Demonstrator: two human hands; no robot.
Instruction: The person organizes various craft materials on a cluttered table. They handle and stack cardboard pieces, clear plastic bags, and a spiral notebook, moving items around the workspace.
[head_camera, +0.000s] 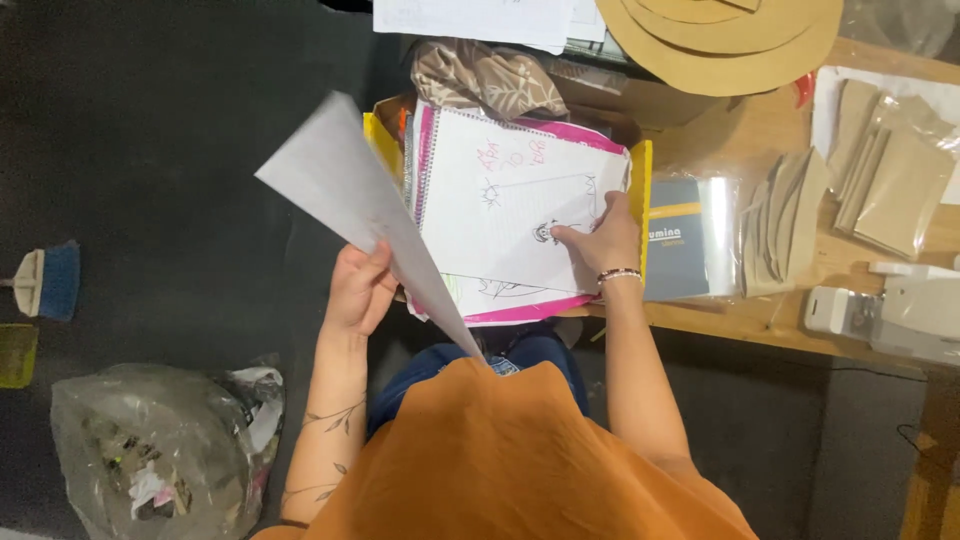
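Grey sheet (350, 195) overhangs table edge (740, 325).

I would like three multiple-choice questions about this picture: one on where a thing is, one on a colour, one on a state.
1. Where is the clear bag of rubbish?
A. on the floor
B. on the wooden table
C. on the notebook

2. What colour is the border around the spiral notebook?
A. green
B. pink
C. black

3. How is the grey sheet in the left hand?
A. crumpled into a ball
B. lying flat
C. lifted up

Answers: 1 A, the bag sits on the dark floor; 2 B, pink edges show around the white page; 3 C, the left hand holds it raised while the right hand rests on the page.
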